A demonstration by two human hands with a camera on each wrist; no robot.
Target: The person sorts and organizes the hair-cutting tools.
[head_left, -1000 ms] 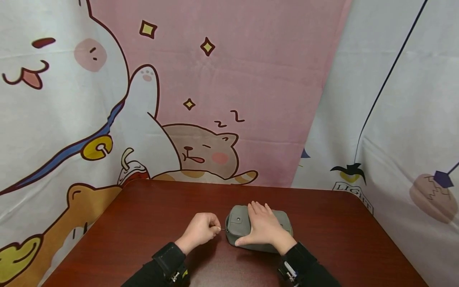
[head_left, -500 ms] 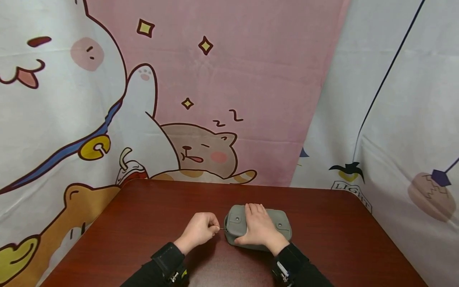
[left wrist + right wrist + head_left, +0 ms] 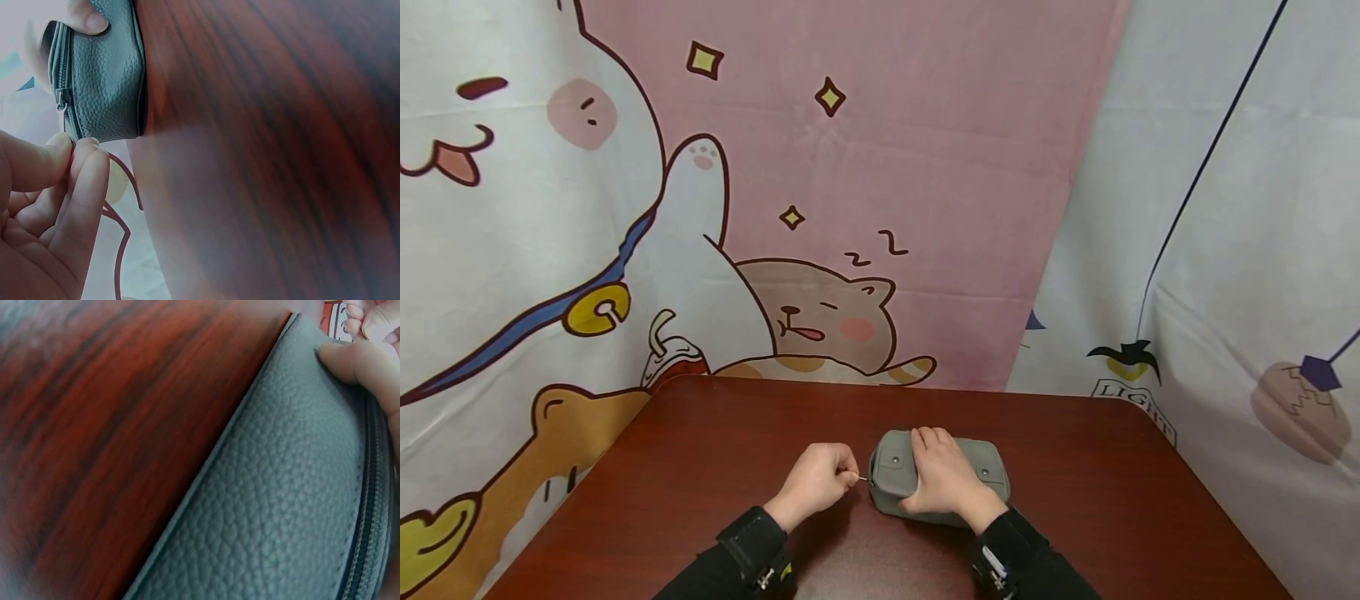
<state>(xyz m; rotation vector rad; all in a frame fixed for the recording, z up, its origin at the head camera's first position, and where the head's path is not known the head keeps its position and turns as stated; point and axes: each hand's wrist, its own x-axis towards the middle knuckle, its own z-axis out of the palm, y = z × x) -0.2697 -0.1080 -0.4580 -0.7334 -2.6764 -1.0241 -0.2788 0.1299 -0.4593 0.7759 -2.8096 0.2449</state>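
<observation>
A grey-green pouch point(image 3: 892, 477) with a pebbled, leathery surface sits on the table, snap buttons showing on its top. Along its side runs a zipper point(image 3: 364, 519). My left hand point(image 3: 820, 477) is at the pouch's left end, where thumb and fingertips pinch the zipper pull point(image 3: 62, 120); the slider point(image 3: 61, 97) is right beside them. Over the pouch's top lies my right hand point(image 3: 951, 477), holding it, with the thumb point(image 3: 350, 361) bent down onto the near side and the fingers reaching toward the far edge. The right palm hides part of the top.
The dark red-brown wooden table point(image 3: 1097, 483) extends around the pouch on all sides. Behind it hangs a cloth backdrop point(image 3: 970, 208) with cartoon animals. Both forearms wear black sleeves with wrist straps point(image 3: 756, 542).
The right hand has shifted slightly left on the pouch, its fingers drawn closer together and its thumb lower on the near side. The left hand keeps its pinch almost unmoved.
</observation>
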